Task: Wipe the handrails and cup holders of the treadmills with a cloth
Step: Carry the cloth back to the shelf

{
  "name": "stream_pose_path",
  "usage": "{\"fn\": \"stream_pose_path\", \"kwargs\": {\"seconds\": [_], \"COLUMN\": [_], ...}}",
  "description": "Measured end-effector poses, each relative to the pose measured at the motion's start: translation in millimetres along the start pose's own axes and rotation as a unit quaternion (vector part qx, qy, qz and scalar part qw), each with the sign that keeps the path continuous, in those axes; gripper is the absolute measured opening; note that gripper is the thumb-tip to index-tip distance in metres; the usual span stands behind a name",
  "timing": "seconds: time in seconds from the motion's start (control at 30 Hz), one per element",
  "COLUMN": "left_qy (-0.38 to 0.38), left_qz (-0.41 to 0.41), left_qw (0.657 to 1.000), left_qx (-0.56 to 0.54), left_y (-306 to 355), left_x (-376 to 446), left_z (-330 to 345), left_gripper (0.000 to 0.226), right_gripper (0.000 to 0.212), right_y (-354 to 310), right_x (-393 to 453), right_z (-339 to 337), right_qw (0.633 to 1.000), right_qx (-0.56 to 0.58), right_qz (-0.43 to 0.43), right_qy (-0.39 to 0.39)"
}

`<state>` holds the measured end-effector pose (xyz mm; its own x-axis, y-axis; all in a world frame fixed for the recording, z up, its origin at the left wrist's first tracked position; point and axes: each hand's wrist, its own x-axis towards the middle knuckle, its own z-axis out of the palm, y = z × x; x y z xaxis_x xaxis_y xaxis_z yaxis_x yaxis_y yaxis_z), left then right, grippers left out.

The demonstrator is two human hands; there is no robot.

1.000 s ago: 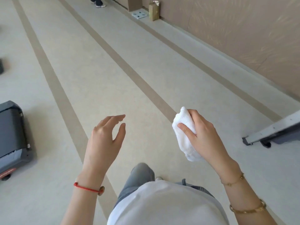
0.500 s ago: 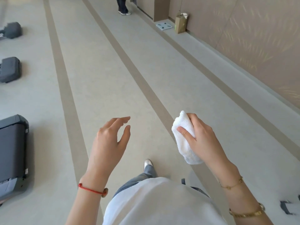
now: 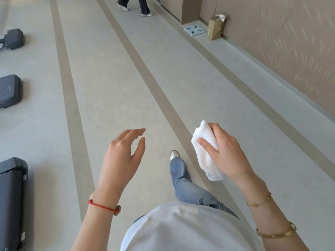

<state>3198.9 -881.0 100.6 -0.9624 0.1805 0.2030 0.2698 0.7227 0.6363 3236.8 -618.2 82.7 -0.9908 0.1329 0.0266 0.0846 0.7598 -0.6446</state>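
My right hand grips a folded white cloth in front of my body, thumb across its front. My left hand hovers beside it with fingers loosely extended and holds nothing. At the left edge lies the rear end of a dark treadmill deck, down and to the left of my left hand. Further treadmill ends sit along the left edge farther ahead. No handrail or cup holder is in view.
A pale floor with darker stripes runs ahead. A brown wall lines the right side, with a paper bag and a flat scale at its foot. Another person's legs are at the far end. My own leg steps forward.
The view has moved forward along the floor and tilted up. The grey machine part at the right has left the frame. More treadmill ends and the walking person came into view. Both hands keep their pose.
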Motion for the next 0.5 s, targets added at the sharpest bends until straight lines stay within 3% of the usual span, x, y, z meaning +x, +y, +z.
{"fn": "stream_pose_path", "kwargs": {"seconds": [0.5], "left_qy": [0.061], "left_qz": [-0.049], "left_qw": [0.997], "left_qx": [0.014], "left_y": [-67], "left_x": [388], "left_z": [15], "left_gripper": [0.024], "right_gripper": [0.035], "right_y": [-24], "right_x": [432], "right_z": [2], "right_qw": [0.997], "right_qx": [-0.009], "right_qz": [-0.071], "right_qy": [-0.026]}}
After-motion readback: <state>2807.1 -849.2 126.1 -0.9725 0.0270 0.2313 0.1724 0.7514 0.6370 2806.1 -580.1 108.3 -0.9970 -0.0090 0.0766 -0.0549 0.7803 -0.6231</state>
